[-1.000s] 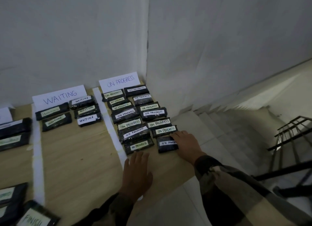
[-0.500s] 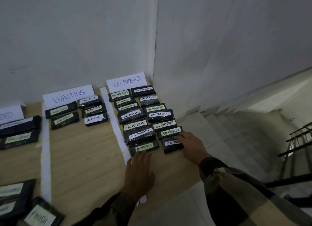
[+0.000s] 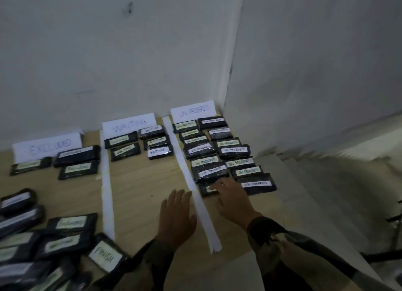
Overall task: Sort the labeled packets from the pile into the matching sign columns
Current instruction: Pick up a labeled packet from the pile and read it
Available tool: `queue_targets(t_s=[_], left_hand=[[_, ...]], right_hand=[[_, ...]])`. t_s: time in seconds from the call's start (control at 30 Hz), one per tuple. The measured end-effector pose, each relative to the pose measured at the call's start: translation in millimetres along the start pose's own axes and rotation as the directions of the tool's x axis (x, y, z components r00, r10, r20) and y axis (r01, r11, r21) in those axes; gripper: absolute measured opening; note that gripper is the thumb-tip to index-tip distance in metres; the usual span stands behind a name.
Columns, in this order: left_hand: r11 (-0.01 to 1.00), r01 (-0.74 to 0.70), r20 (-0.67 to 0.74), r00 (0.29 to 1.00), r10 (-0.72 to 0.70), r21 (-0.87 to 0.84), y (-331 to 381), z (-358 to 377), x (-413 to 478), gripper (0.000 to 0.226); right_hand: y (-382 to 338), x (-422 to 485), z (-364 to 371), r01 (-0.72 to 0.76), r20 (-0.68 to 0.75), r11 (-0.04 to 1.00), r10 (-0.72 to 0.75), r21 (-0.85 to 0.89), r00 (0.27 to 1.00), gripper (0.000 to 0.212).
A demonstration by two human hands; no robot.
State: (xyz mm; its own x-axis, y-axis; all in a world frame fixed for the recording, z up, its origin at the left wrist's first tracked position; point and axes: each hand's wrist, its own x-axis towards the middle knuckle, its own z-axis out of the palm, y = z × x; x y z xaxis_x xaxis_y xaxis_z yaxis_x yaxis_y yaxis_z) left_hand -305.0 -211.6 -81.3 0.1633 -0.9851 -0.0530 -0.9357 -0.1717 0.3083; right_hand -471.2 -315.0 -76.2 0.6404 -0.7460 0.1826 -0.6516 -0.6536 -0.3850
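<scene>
Hands: left (image 3: 177,216) flat, right (image 3: 233,201) on packet (image 3: 204,190)

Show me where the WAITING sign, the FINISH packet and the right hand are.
WAITING sign (image 3: 128,122), head view, middle of the white paper.
FINISH packet (image 3: 106,256), head view, on its label.
right hand (image 3: 233,200), head view, back of the hand.

Dim, motion-blurred, wide-angle edge distortion
</scene>
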Motion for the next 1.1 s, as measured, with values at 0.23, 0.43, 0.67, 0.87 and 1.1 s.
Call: queue_targets(t_s=[0.23,0.43,0.67,0.87,1.1], left_hand=[[0.986,0.152,-0.030,0.988,-0.150,0.074,-86,-46,-51,0.068],[0.970,0.237,-0.122,0.966,-0.229,0.051,-168,-84,-102,0.056],[0.941,0.338,-0.174,0.925,-0.337,-0.027,-249,-114,-158,0.061],[0.909,0.386,-0.062,0.915,-0.399,-0.157,-293,-122,-191,0.058],[0.899,0.317,-0.022,0.941,-0.339,-0.301,-317,-120,-204,0.043]], right_hand=[[-109,21,49,0.089,0.063,0.988,-0.097,0.126,0.993,0.036],[-198,33,89,0.165,0.135,0.971,-0.189,0.171,0.973,0.032],[-279,34,128,0.230,0.192,0.939,-0.282,0.257,0.940,0.024],[-323,23,144,0.258,0.288,0.952,-0.297,0.166,0.910,0.058],[-353,13,163,0.111,0.196,0.993,-0.115,0.031,0.974,0.064]])
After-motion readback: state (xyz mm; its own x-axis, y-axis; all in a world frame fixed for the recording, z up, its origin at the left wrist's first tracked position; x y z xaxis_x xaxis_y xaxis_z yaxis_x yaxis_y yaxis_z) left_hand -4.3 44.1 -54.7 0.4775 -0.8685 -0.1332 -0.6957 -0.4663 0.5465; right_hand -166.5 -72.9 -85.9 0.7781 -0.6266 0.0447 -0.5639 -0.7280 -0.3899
